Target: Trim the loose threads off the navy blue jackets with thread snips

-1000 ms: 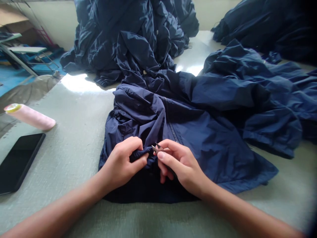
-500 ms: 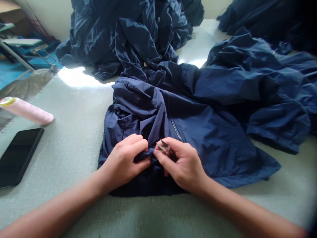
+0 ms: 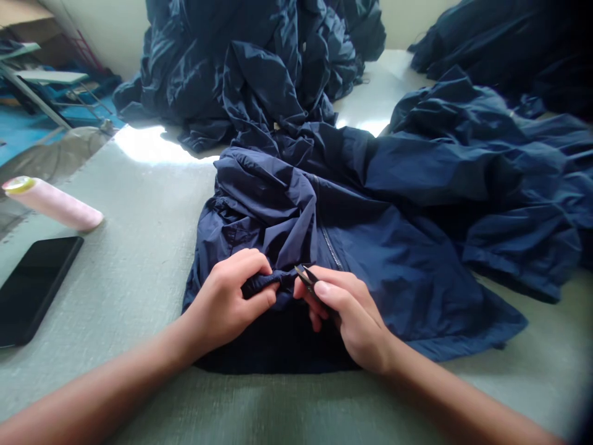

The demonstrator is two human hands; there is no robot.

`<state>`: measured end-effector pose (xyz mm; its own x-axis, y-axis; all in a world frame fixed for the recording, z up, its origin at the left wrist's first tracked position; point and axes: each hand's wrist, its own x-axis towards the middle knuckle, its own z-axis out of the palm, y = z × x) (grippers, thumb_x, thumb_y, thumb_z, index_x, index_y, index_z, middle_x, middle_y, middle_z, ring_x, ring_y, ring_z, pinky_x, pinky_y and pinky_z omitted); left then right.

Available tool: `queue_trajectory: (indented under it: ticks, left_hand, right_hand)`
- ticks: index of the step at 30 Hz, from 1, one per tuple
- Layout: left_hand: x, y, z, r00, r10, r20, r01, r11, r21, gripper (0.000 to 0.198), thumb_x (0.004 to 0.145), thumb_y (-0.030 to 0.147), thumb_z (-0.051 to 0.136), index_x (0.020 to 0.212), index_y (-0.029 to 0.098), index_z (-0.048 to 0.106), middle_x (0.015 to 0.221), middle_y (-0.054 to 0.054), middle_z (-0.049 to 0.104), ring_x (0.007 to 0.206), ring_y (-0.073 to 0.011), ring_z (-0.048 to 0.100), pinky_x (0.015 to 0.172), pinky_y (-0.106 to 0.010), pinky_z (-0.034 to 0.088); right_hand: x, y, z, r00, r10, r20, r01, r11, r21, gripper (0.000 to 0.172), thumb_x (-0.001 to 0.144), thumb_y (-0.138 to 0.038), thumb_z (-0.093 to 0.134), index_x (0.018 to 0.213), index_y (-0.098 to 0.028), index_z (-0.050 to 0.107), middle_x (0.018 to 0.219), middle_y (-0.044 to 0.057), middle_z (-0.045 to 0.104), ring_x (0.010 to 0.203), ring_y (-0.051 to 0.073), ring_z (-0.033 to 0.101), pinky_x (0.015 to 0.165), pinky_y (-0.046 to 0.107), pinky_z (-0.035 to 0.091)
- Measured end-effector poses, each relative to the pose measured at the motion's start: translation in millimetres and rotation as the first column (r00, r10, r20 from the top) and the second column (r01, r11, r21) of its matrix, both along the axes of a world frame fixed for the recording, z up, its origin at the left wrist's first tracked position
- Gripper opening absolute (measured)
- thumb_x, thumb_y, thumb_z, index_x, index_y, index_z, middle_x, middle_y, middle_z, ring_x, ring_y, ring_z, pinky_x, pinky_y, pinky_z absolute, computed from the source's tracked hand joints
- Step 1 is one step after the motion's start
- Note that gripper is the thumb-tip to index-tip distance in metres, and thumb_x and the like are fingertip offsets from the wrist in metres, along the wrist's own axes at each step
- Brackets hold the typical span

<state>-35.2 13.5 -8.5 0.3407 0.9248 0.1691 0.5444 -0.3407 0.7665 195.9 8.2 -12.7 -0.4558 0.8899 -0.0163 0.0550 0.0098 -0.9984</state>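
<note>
A navy blue jacket (image 3: 380, 247) with a zipper (image 3: 330, 247) lies spread on the table before me. My left hand (image 3: 236, 293) is closed on a bunched fold of its cloth, pinched between thumb and fingers. My right hand (image 3: 354, 309) grips a small pair of thread snips (image 3: 309, 283), its thumb on the upper blade. The snips' points face left, at the gathered cloth just beside my left fingertips. Whether the blades touch the fabric I cannot tell.
A pink thread cone (image 3: 58, 205) lies on its side at the left of the table (image 3: 148, 247), with a black phone (image 3: 39, 287) nearer me. A large heap of navy garments (image 3: 194, 68) stands at the back, and more navy cloth (image 3: 482, 148) is piled at the right.
My right thumb has shifted up onto the snips, and their blades have come closer together. More of the bunched cloth shows between my hands. The view has tilted slightly.
</note>
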Motion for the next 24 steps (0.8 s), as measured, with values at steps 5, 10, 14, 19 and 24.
queue_trajectory:
  ticks: [5, 10, 14, 19, 24]
  left_hand:
    - [0, 2, 2.7, 0.997, 0.006, 0.072, -0.004, 1.000, -0.028, 0.012, 0.095, 0.015, 0.065, 0.085, 0.020, 0.062, 0.084, 0.002, 0.062, 0.079, -0.0156, 0.058, 0.075, -0.029, 0.044]
    - [0, 2, -1.4, 0.993, 0.061, 0.105, -0.057, 0.998, -0.041, 0.022, 0.099, 0.024, 0.065, 0.080, 0.021, 0.053, 0.078, 0.004, 0.056, 0.073, -0.0138, 0.052, 0.069, -0.028, 0.042]
    - [0, 2, -4.8, 0.992, 0.062, 0.108, -0.057, 0.997, -0.043, 0.026, 0.100, 0.027, 0.064, 0.079, 0.021, 0.049, 0.076, 0.004, 0.053, 0.071, -0.0137, 0.049, 0.067, -0.028, 0.039]
    - [-1, 2, -6.8, 0.995, 0.027, 0.094, -0.025, 0.999, -0.029, 0.025, 0.094, 0.019, 0.064, 0.078, 0.021, 0.045, 0.078, 0.004, 0.053, 0.073, -0.0145, 0.048, 0.069, -0.029, 0.038]
    - [0, 1, -10.3, 0.997, 0.017, 0.075, -0.016, 1.000, -0.009, 0.023, 0.087, 0.011, 0.064, 0.082, 0.022, 0.044, 0.083, 0.003, 0.054, 0.077, -0.0154, 0.047, 0.071, -0.029, 0.037]
  right_hand:
    - [-4, -1, 3.1, 0.992, -0.066, 0.111, 0.049, 0.988, 0.146, 0.026, 0.109, -0.038, 0.053, 0.108, -0.021, 0.072, 0.092, 0.003, 0.067, 0.065, 0.016, 0.062, 0.063, 0.030, 0.051]
    - [-8, -2, -0.2, 0.969, -0.078, 0.233, 0.019, 0.969, 0.246, 0.018, 0.104, -0.037, 0.064, 0.100, -0.020, 0.069, 0.073, 0.000, 0.061, 0.061, 0.015, 0.054, 0.058, 0.029, 0.044]
    - [-8, -2, -6.6, 0.947, -0.099, 0.304, -0.002, 0.949, 0.316, 0.013, 0.100, -0.033, 0.068, 0.099, -0.020, 0.073, 0.066, -0.003, 0.056, 0.055, 0.013, 0.050, 0.055, 0.027, 0.039]
    - [-11, -1, -5.5, 0.940, -0.092, 0.330, -0.023, 0.944, 0.328, 0.015, 0.099, -0.032, 0.068, 0.095, -0.018, 0.074, 0.063, -0.004, 0.053, 0.053, 0.011, 0.046, 0.053, 0.027, 0.036]
    - [-13, 1, -3.8, 0.926, -0.077, 0.370, -0.055, 0.941, 0.333, 0.019, 0.102, -0.032, 0.065, 0.095, -0.017, 0.074, 0.067, -0.002, 0.058, 0.056, 0.012, 0.049, 0.056, 0.028, 0.037]
